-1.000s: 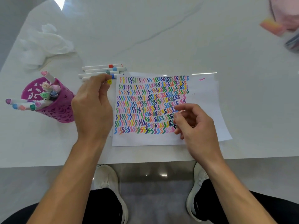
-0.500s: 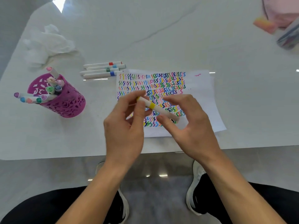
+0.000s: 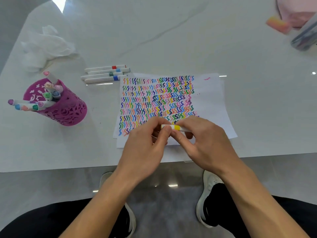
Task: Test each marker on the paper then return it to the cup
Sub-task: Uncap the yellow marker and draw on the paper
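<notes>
A white marker with a yellow band (image 3: 176, 127) lies level over the lower edge of the paper (image 3: 212, 100), which is covered in rows of coloured squiggles. My left hand (image 3: 145, 150) pinches the marker's left end. My right hand (image 3: 204, 143) grips its right part, fingers curled round it. A purple cut-out cup (image 3: 68, 110) stands at the left with several markers in it, some leaning out over its rim. Several more white markers (image 3: 104, 73) lie side by side on the table beyond the paper's top left corner.
A crumpled white tissue (image 3: 46, 47) lies at the back left. A pink bag (image 3: 298, 11), an orange-pink block (image 3: 277, 24) and a clear case (image 3: 305, 36) sit at the back right. The white table's front edge (image 3: 68, 167) runs just below my hands.
My left hand picked the yellow-banded marker from the row beside the paper and carried it down to the paper's lower edge. My right hand closed onto its other end.
</notes>
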